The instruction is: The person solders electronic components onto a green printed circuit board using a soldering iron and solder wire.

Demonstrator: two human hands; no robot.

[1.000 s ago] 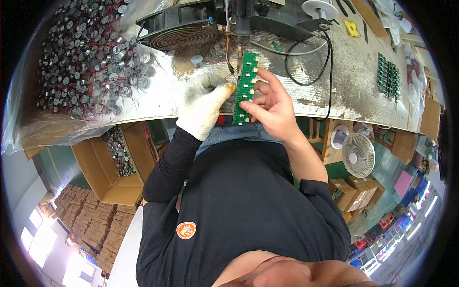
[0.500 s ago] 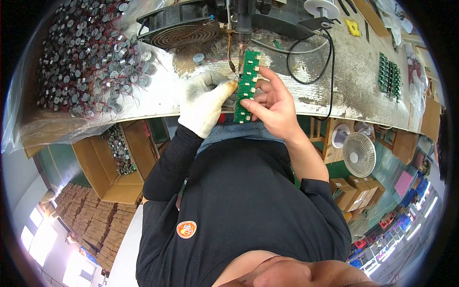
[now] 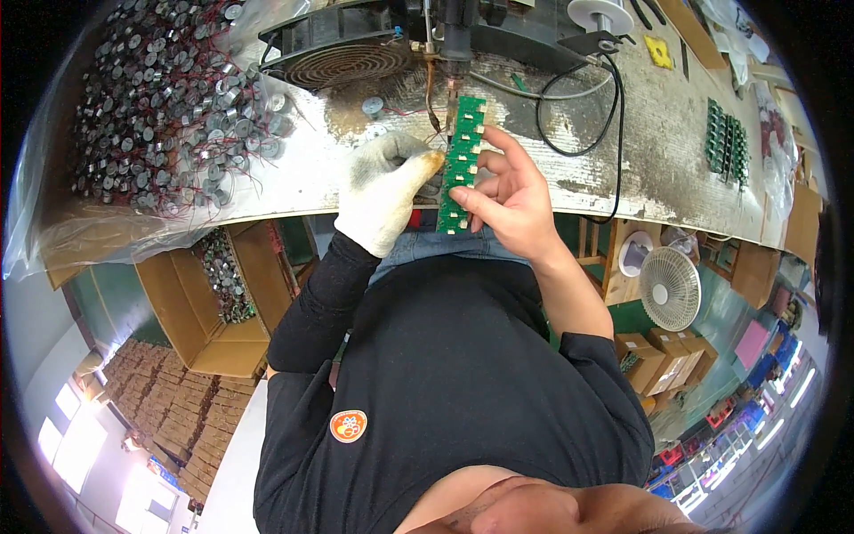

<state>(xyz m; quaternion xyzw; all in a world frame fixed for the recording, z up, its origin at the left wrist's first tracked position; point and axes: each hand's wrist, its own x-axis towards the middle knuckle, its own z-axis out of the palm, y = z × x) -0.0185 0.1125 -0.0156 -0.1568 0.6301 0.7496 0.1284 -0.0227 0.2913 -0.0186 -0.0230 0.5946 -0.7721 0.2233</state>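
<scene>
A long green circuit board strip (image 3: 462, 160) with several small white connectors along it stands nearly lengthwise in front of me. My right hand (image 3: 513, 191) is bare and grips it from the right, thumb on its face and fingers behind its edge. My left hand (image 3: 382, 182), in a whitish glove with a stained thumb tip, is closed in a pinch at the board's left edge. What that pinch holds is hidden; thin wire ends show just above it. Beyond the fingertips, a soldering iron tip (image 3: 453, 86) and a thin metal feed tube (image 3: 432, 111) point down close to the board.
A heap of small round metal parts with red wires (image 3: 169, 116) covers the table's left side. One such part (image 3: 373, 107) lies alone near a black fan (image 3: 342, 64). A solder spool (image 3: 605, 16), black cable (image 3: 617, 133) and more green boards (image 3: 725, 142) are to the right.
The board and both hands have shifted very slightly toward me and to the right. Both grips look the same.
</scene>
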